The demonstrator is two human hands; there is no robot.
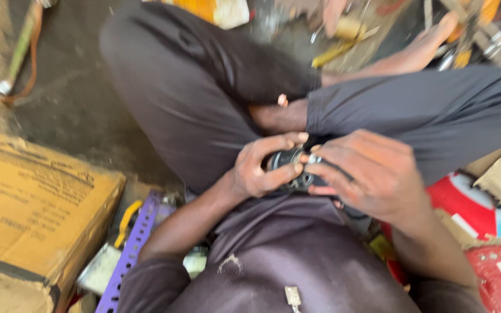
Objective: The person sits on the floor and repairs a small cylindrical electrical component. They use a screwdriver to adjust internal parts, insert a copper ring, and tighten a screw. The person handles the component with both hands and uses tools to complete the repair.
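In the lap, both hands (left [259, 168], right [366, 174]) around a dark round part [288, 165]

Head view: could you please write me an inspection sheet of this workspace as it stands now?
Surface: dark, stained concrete floor; the person sits cross-legged on it.
Job's things: small dark round metal part held over the lap, blurred.
Clutter: cardboard box at left, purple perforated strip beside it, red packaging at right, blurred tools at the top.
Grippers: left hand wraps the part; right hand grips its end with the fingertips.
Cables: orange cord looped at top left, beside a green rod.
Surroundings: bare foot at top right.
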